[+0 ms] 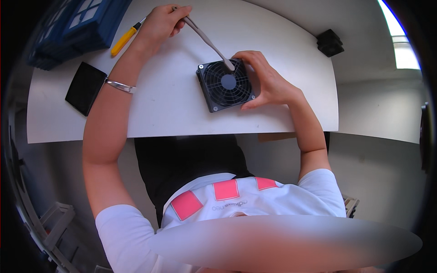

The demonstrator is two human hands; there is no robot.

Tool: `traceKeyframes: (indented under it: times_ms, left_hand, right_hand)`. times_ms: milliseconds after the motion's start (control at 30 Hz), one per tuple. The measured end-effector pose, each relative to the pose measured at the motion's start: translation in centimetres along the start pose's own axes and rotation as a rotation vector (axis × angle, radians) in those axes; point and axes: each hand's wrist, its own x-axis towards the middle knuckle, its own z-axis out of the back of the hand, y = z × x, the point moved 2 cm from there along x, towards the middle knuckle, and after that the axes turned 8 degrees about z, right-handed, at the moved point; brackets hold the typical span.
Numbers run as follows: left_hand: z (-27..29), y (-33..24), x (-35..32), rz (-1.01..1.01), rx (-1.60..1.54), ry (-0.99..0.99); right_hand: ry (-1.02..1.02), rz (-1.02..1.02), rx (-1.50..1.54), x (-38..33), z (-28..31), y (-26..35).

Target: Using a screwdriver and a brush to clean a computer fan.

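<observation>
My left hand (165, 22), raised at the far left of the fan, is closed around the end of a grey toothbrush (203, 37). The toothbrush slants down to the right, and its head lies over the fan's grille near the top edge. The square black cooling fan (218, 98) rests on the white table, its round hub facing up and screws at its visible corners. My right hand (268, 82) grips the fan by its right side, fingers at the far edge and thumb at the near corner. The bristles cannot be made out.
A screwdriver with a yellow handle (124, 42) lies beside my left forearm. Nearer to me is a flat black rectangular object (85, 88). Blue crates (86, 22) stand at the far left of the white table (168, 113). A small black block-like object (329, 43) sits at the far right.
</observation>
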Motion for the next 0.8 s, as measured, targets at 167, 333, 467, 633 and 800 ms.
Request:
traceKeyframes:
  times_ms: [167,333,467,633,800]
  left_hand:
    - [-0.8,-1.4,-1.3,-0.022,0.005,-0.032]
    - [-0.7,-1.4,-1.3,-0.026,0.006,-0.035]
    - [-0.6,-1.3,-1.3,-0.024,-0.034,-0.019]
    - [-0.7,-1.1,-1.2,-0.033,-0.04,-0.016]
    - [-0.6,-1.3,-1.2,-0.034,-0.025,-0.005]
  right_hand:
    - [0.008,0.019,-0.011,0.1,0.2,0.4]
    - [0.016,0.003,-0.031,0.0,0.0,0.2]
    - [0.028,-0.016,-0.04,0.1,-0.1,0.1]
    - [0.033,-0.011,-0.034,0.1,0.2,0.5]
    - [0.039,-0.023,-0.026,0.1,0.1,0.5]
